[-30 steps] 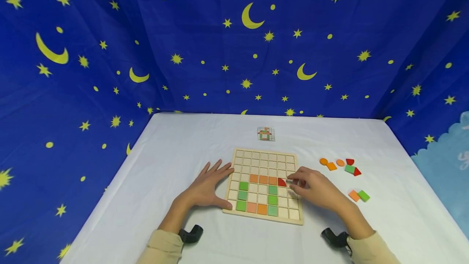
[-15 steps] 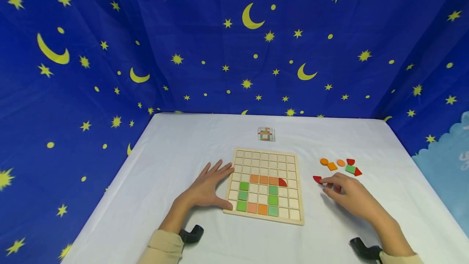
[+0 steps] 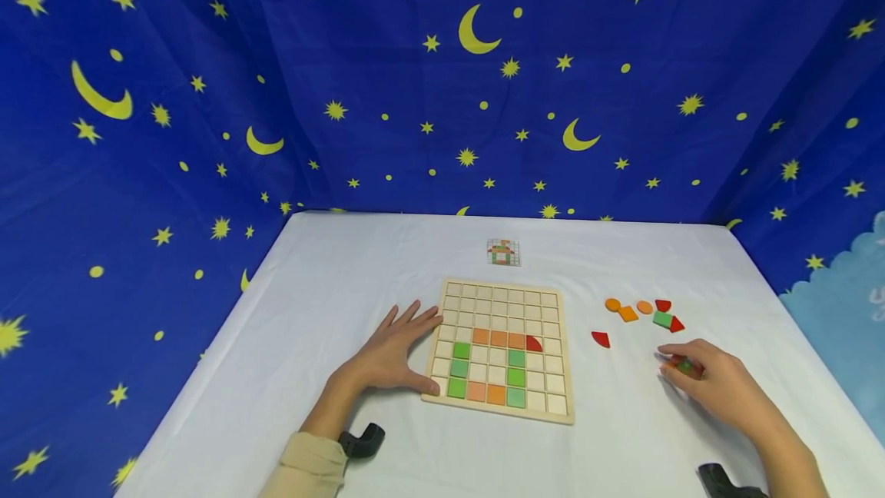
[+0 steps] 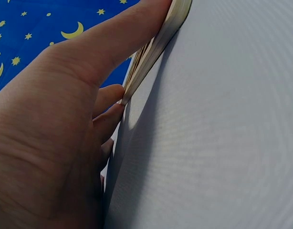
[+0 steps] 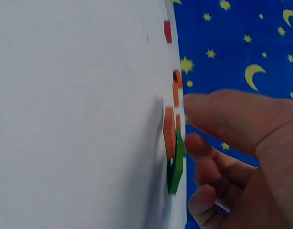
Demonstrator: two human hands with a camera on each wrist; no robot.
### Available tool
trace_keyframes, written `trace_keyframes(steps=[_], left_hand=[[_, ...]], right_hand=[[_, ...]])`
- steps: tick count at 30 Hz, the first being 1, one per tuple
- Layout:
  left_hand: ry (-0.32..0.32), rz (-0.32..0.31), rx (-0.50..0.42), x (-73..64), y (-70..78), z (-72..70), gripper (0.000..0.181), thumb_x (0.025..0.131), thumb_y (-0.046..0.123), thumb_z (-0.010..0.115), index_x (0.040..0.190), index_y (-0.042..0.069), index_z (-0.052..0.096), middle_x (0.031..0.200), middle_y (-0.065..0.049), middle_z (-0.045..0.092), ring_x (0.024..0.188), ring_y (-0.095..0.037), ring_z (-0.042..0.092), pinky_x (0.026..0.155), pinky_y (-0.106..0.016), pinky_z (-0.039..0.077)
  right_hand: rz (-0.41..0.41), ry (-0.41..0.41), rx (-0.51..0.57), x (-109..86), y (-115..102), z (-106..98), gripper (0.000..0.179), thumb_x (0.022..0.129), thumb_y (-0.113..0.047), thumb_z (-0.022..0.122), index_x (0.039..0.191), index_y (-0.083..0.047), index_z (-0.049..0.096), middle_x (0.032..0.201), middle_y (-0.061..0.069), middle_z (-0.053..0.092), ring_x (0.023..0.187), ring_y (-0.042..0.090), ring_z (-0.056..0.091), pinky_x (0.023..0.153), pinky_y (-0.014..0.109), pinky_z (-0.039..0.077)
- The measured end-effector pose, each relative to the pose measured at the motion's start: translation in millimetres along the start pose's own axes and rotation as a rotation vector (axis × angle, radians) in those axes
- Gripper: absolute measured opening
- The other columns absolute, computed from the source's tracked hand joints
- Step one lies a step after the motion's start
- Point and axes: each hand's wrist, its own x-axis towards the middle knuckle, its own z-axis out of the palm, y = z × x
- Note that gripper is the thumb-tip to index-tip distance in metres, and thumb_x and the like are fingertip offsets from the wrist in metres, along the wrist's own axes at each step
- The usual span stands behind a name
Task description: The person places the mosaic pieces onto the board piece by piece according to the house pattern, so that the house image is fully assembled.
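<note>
A square wooden grid board (image 3: 569,383) lies on the white table, with green and orange square tiles and a red quarter-circle tile (image 3: 534,343) in its cells. My left hand (image 3: 383,356) rests spread at the board's left edge, thumb at the near corner; the left wrist view shows thumb and fingertips touching the rim. At the right, my right hand (image 3: 715,375) hovers loosely curled over an orange tile (image 5: 169,131) and a green tile (image 5: 178,164), its fingers appearing apart from both. Between board and right hand lies a loose red quarter-circle tile (image 3: 601,339).
Beyond the right hand lie an orange round tile (image 3: 612,304), an orange square (image 3: 628,313), a peach round tile (image 3: 644,307), a green square (image 3: 663,319) and red pieces (image 3: 663,305). A small pattern card (image 3: 503,252) lies behind the board. Blue star-patterned cloth walls enclose the table.
My right hand has moved right, from the board's edge to the orange and green tiles. It has left a red quarter-circle tile on the table. The left hand stays put.
</note>
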Motion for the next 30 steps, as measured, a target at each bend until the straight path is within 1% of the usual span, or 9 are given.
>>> trace_keyframes(steps=[3, 5, 9, 21, 27, 30], left_hand=[[0.004, 0.009, -0.001, 0.0, 0.1, -0.2, 0.120, 0.054, 0.084, 0.067, 0.152, 0.025, 0.031, 0.158, 0.009, 0.019, 0.146, -0.021, 0.005, 0.116, -0.045, -0.001], [0.008, 0.017, -0.003, -0.1, 0.3, -0.4, 0.119, 0.055, 0.084, 0.067, 0.152, 0.023, 0.032, 0.158, 0.008, 0.020, 0.146, -0.022, 0.006, 0.116, -0.047, -0.001], [0.016, 0.029, -0.013, -0.6, 0.8, -0.8, 0.119, 0.056, 0.082, 0.068, 0.151, 0.021, 0.033, 0.158, 0.005, 0.022, 0.145, -0.024, 0.007, 0.116, -0.049, 0.000], [0.021, 0.026, -0.016, -1.3, 1.6, -0.8, 0.118, 0.056, 0.081, 0.069, 0.151, 0.021, 0.033, 0.157, 0.005, 0.022, 0.145, -0.024, 0.008, 0.116, -0.049, 0.001], [0.011, 0.013, -0.011, -1.0, 1.4, -1.1, 0.119, 0.055, 0.082, 0.068, 0.152, 0.023, 0.032, 0.158, 0.008, 0.021, 0.145, -0.022, 0.006, 0.116, -0.047, -0.001], [0.020, 0.025, -0.014, -1.1, 1.3, -1.0, 0.118, 0.056, 0.082, 0.068, 0.151, 0.022, 0.033, 0.157, 0.006, 0.022, 0.145, -0.023, 0.007, 0.116, -0.048, 0.000]], right_hand=[[0.016, 0.014, -0.012, -3.7, 6.1, -1.7, 0.043, 0.080, -0.026, 0.078, 0.116, -0.005, 0.068, 0.093, 0.007, 0.056, 0.070, 0.018, 0.044, 0.051, 0.026, 0.033], [0.030, 0.000, -0.013, -5.5, 9.7, -2.8, 0.047, 0.078, -0.026, 0.079, 0.118, -0.003, 0.067, 0.093, 0.008, 0.052, 0.069, 0.018, 0.042, 0.050, 0.027, 0.031], [0.046, -0.025, -0.009, -7.7, 15.3, -3.4, 0.051, 0.078, -0.028, 0.079, 0.120, -0.002, 0.065, 0.096, 0.010, 0.051, 0.070, 0.018, 0.042, 0.051, 0.027, 0.030], [0.058, -0.025, -0.004, -7.4, 18.3, 1.8, 0.041, 0.078, -0.023, 0.078, 0.114, -0.005, 0.069, 0.098, 0.010, 0.052, 0.072, 0.020, 0.044, 0.055, 0.028, 0.034], [0.057, -0.012, 0.002, -7.8, 17.2, 3.3, 0.039, 0.078, -0.021, 0.078, 0.112, -0.006, 0.069, 0.097, 0.010, 0.051, 0.071, 0.019, 0.043, 0.052, 0.027, 0.032], [0.060, -0.014, 0.008, -7.6, 17.8, 4.3, 0.041, 0.077, -0.023, 0.079, 0.113, -0.005, 0.069, 0.098, 0.010, 0.051, 0.070, 0.018, 0.043, 0.052, 0.026, 0.032]])
